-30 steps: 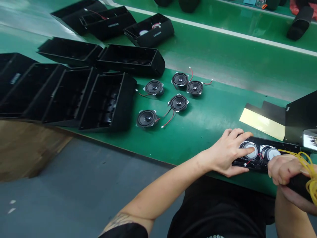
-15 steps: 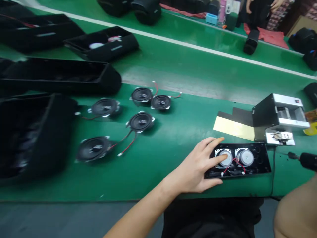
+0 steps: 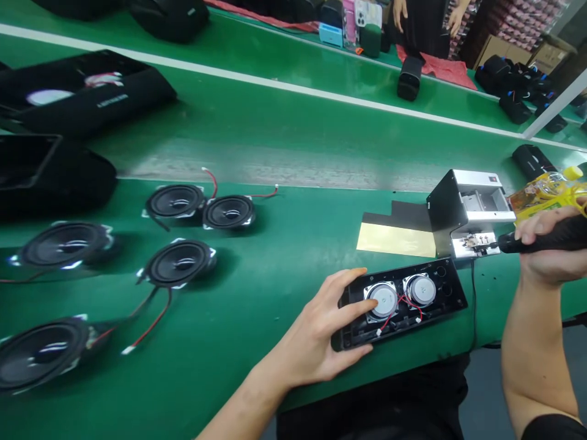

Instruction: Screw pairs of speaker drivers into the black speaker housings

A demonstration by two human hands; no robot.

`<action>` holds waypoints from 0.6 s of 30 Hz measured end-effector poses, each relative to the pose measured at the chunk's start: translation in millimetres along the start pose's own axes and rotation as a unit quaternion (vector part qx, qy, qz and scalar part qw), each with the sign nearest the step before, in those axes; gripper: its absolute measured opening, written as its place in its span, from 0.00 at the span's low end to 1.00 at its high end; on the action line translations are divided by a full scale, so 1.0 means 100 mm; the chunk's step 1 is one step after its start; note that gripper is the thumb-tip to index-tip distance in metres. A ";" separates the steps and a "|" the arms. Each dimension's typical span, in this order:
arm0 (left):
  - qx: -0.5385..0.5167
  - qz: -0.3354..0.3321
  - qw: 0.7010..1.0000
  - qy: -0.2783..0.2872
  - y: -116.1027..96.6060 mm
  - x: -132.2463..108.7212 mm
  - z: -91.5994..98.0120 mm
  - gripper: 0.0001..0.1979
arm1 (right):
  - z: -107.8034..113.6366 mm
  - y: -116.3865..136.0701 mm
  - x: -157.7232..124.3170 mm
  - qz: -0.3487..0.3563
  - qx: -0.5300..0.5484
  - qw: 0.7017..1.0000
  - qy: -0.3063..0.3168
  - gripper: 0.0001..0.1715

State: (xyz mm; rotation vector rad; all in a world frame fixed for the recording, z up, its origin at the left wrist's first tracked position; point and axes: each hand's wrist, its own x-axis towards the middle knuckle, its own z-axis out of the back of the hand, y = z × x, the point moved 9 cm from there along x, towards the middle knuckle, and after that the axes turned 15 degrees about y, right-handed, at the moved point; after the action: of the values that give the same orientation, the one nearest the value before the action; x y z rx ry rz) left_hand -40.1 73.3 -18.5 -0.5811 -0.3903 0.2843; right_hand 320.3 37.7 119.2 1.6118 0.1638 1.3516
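My left hand [image 3: 321,330] grips the left end of a black speaker panel [image 3: 440,305], thumb at its near edge and one fingertip on a round speaker magnet [image 3: 384,299]. A second speaker [image 3: 420,290] sits beside it in the panel, and red wires with white plugs lie across both. My right hand [image 3: 548,244] is wrapped round a black electric screwdriver [image 3: 568,234]. The screwdriver's bit points left into the front plate of a screw feeder [image 3: 481,190]; whether it touches a screw there, I cannot tell.
Several loose speakers [image 3: 181,263] with wires lie on the green table [image 3: 257,342] at left. Black speaker housings [image 3: 87,91] stand beyond them. A yellow strip [image 3: 397,239] lies left of the feeder, a drink bottle [image 3: 536,192] behind it. Across the table stands another person [image 3: 419,24].
My right hand has come into view with the screwdriver, its bit now at the feeder. The view has shifted right, and the panel under my left hand is tilted more.
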 end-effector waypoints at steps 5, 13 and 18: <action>0.009 -0.004 1.000 0.010 -0.01 0.00 -0.01 0.22 | 0.05 0.11 -0.09 0.026 -0.006 1.000 0.000 0.51; -0.009 0.007 1.000 -0.002 0.02 0.00 -0.01 0.22 | 0.08 -0.06 -0.12 -0.041 -0.002 0.999 -0.026 0.53; -0.006 0.011 1.000 -0.005 0.03 0.01 -0.01 0.23 | 0.10 -0.02 -0.16 -0.017 0.000 1.000 -0.019 0.52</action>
State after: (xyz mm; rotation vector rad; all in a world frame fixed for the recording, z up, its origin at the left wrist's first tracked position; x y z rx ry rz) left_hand -39.4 75.7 -21.2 -0.5961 -0.3954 0.3056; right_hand 323.8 23.0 108.0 1.6272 0.1681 1.2930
